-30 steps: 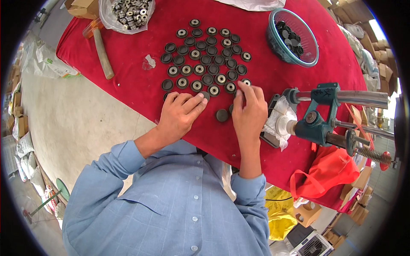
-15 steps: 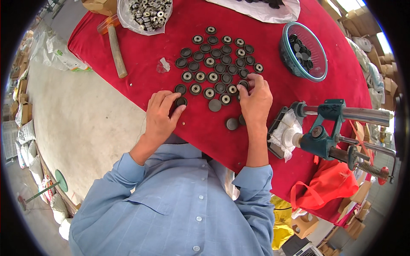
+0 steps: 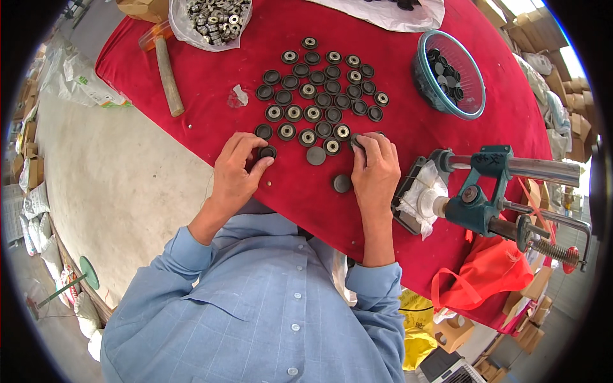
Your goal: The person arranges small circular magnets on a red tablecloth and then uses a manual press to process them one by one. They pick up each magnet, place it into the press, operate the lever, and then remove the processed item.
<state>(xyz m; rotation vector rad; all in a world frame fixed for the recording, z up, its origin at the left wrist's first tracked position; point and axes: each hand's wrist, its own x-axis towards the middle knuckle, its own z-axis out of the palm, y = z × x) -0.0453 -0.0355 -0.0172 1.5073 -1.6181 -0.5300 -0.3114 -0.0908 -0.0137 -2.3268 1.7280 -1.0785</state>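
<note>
Head view: left hand [image 3: 235,172] curled on black disc [image 3: 267,152].

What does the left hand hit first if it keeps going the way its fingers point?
The left hand already has its fingers on a black round cap. Straight on, toward the upper right, it would likely meet the nearest caps of the laid-out cluster on the red cloth.

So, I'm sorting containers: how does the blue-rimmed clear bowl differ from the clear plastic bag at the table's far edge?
The blue-rimmed clear bowl is rigid and round; the clear plastic bag is soft and crumpled. The bowl holds dark round caps; the bag holds small silvery metal rings. The bowl sits on the person's right, the bag to the left. Both lie open on the red cloth.
</note>
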